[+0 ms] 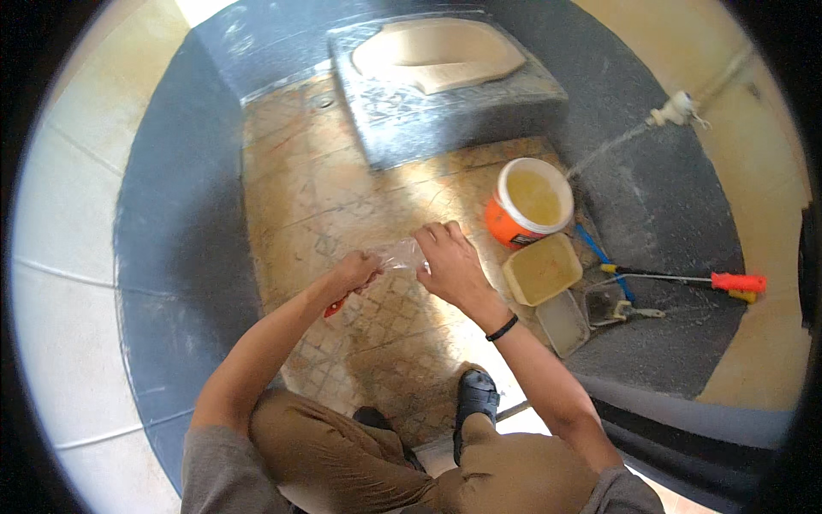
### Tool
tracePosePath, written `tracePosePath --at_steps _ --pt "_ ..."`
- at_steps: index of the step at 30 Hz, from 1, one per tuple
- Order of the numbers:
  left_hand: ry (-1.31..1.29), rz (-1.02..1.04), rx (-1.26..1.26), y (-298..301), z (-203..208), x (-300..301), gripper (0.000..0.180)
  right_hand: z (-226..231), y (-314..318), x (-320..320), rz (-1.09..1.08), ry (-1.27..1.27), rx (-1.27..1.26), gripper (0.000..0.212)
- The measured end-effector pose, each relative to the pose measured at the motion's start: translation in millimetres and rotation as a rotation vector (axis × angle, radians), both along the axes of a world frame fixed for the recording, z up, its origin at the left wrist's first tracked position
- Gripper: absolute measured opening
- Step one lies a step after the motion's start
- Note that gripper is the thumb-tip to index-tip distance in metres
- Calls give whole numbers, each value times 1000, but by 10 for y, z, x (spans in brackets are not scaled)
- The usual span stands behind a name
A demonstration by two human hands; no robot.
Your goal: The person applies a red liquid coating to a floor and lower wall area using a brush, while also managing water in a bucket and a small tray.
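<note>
Above the tiled floor, my two hands stretch a piece of clear, crinkled plastic [399, 254] between them. My left hand [357, 271] is closed on its left end. Below that fist a small red object [334, 307] sticks out; its kind cannot be made out. The right end of the plastic is in my right hand [452, 264], thumb on the near side and fingers bent over the far side. A dark band circles my right wrist. Part of the plastic is hidden behind my fingers.
An orange-and-white bucket [514, 224] of yellowish liquid stands right of my right hand. Nearer are a yellowish tub [544, 271], a pale container [563, 322] and long-handled brushes [676, 277]. A squat toilet [441, 56] sits on a raised step ahead. A white tap [676, 110] is on the right wall.
</note>
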State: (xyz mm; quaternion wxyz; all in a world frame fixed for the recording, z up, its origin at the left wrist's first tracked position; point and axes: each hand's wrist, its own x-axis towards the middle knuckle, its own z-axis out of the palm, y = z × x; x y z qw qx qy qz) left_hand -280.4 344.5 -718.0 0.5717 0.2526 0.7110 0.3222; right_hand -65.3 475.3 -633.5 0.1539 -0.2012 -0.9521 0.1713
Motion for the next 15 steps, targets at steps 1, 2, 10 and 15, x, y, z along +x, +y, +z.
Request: tracePosePath --at_steps 1,2,10,15 --pt "12 2 32 -3 73 -40 42 16 -20 -138 48 -25 56 49" --pt "58 37 44 -9 46 -112 40 40 -34 -253 94 -53 116 48" --pt "-217 153 250 -171 -13 -217 34 193 -138 -600 204 23 456 40" --pt "-6 66 60 -169 191 -177 39 -39 87 5 -46 -87 456 44"
